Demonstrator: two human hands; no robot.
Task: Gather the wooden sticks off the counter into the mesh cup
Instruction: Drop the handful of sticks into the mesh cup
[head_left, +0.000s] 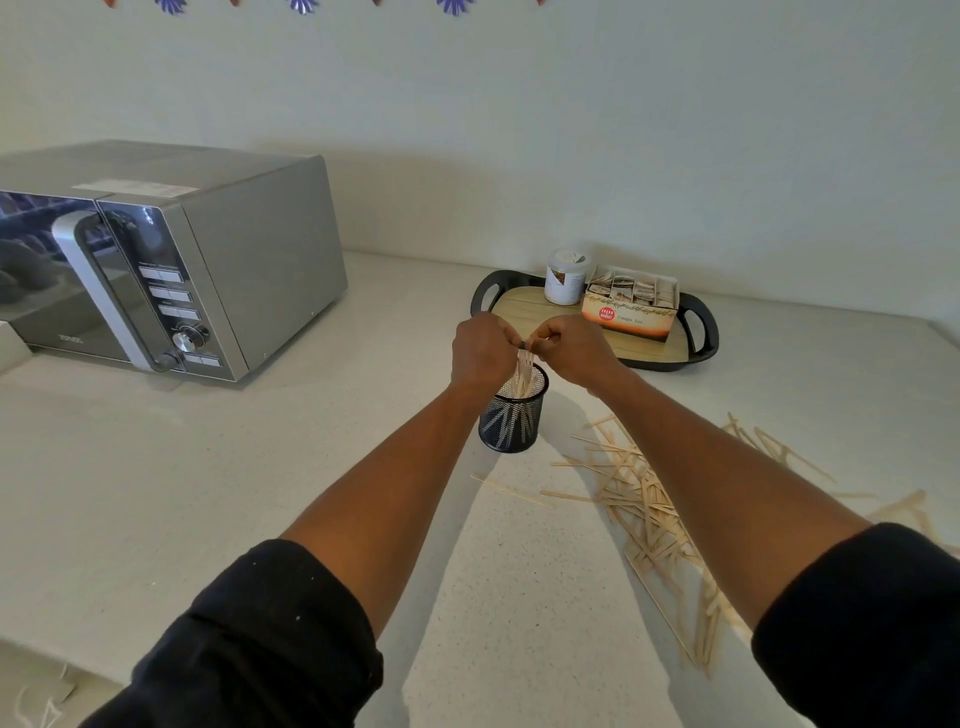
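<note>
Both hands, left hand (483, 348) and right hand (571, 349), pinch a small bundle of wooden sticks (524, 370) directly above the mesh cup (511, 415), long axis near upright, tips apparently inside. Loose sticks (649, 514) lie at four o'clock from the cup, nearer the right hand.

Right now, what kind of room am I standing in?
Most likely a kitchen or break-room counter: a microwave stands on the pale counter, and a tray against the wall carries a box of tea bags and a small jar.
</note>
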